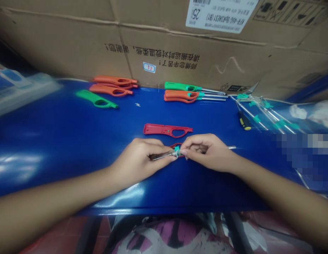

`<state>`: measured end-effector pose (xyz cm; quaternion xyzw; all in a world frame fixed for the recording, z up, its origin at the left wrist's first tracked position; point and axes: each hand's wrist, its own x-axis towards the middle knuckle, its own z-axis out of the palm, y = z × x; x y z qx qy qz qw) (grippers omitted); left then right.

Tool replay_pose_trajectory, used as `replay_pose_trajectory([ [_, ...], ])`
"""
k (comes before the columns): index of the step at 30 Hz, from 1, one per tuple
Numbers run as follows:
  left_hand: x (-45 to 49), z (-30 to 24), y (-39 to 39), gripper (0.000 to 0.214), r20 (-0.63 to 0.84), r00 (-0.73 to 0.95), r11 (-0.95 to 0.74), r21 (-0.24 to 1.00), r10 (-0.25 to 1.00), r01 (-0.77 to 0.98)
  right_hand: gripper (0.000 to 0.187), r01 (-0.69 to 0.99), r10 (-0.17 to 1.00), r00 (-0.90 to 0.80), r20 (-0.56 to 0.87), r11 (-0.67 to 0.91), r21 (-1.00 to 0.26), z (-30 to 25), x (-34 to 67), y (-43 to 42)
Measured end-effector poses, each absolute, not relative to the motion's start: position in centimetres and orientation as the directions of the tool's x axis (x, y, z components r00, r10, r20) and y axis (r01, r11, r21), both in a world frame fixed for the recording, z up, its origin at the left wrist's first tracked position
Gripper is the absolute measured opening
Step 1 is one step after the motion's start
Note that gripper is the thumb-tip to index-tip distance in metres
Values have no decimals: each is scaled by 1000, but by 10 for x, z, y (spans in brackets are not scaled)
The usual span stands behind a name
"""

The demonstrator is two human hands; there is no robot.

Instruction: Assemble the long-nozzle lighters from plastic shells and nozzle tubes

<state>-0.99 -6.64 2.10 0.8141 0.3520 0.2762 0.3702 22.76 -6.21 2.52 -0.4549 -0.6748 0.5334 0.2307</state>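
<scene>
Between my hands, low over the table, is a lighter core [166, 154] with a teal trigger [176, 151]. Its thin metal tube [232, 147] sticks out past my right hand. My left hand [143, 155] is closed around the core's dark end, thumb underneath. With thumb and fingers pinched, my right hand [203, 150] grips the core just right of the trigger. A red casing half [176, 145] is mostly hidden behind my fingers; I cannot tell whether the core touches it. Just beyond lies another red casing half [168, 129], hollow side up.
Orange casings [111, 89] and a green casing [96, 99] lie at the back left. Green and orange lighters with tubes [182, 95] lie at the back centre. Several loose cores [269, 113] and a black-yellow screwdriver [244, 121] are at the right. A cardboard box [74, 42] walls the back.
</scene>
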Motion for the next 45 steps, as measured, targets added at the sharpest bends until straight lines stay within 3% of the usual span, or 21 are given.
replay_pose_trajectory([
  [45, -8, 23, -66, 12, 213, 534, -470, 782, 818, 409, 26, 266, 886, -424, -189, -78, -961, 31, 223, -66],
])
